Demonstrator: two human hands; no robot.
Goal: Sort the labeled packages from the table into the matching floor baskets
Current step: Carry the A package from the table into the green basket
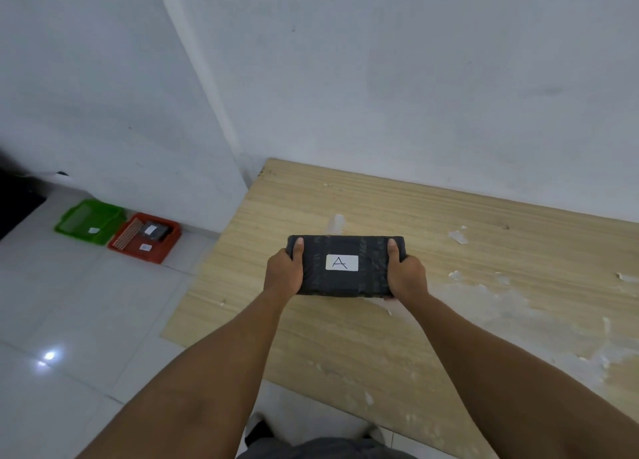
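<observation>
Over the near left part of the wooden table (pixel 449 237), you hold the black package (pixel 345 247) level, your left hand (pixel 283 273) and right hand (pixel 406 275) clamped on its short ends, thumbs on top, probably so its white label (pixel 341 262) faces you. It reads "A". On the floor to the left, the green basket (pixel 86 220) and red basket (pixel 145 239) carry tags too small to read.

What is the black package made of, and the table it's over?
The black package looks wrapped in matte plastic film with glossier tape bands and a white paper label. The table looks like wood-grain laminate or veneer; pale patches show where the surface has peeled.
</observation>
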